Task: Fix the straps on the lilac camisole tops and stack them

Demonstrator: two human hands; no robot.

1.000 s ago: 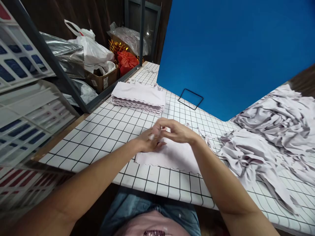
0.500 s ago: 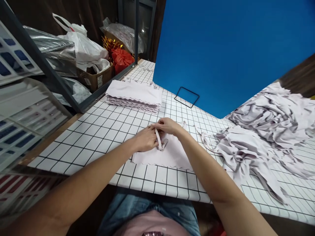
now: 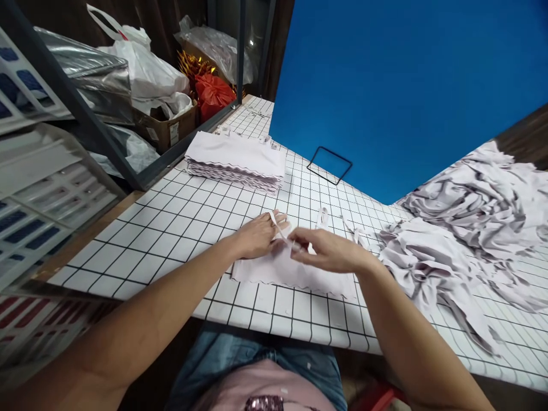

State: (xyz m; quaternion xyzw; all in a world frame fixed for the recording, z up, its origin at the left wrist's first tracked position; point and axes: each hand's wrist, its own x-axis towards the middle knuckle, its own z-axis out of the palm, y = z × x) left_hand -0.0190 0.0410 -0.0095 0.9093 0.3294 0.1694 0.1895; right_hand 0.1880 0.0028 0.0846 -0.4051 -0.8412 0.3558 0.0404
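A pale pink-grey piece of fabric (image 3: 295, 274) with a wavy lower edge lies flat on the table before me. My left hand (image 3: 259, 234) rests on its upper left part, fingers stretched out flat. A narrow pale strap (image 3: 279, 227) runs across the left fingers toward my right hand (image 3: 319, 248). Thumb and fingers of the right hand are closed on that strap just above the fabric. Behind the right hand, another thin loop (image 3: 322, 218) of the same colour lies at the fabric's far edge.
A neat stack of like pieces (image 3: 235, 157) sits at the back left. Crumpled fabric heaps (image 3: 432, 257) cover the right side. A blue panel (image 3: 385, 85) with a thin black frame (image 3: 329, 164) stands behind. A metal rack post (image 3: 103, 131) and bags line the left.
My right hand has moved right and toward me, away from the left fingers, drawing the strap with it. The left hand has flattened out on the fabric.
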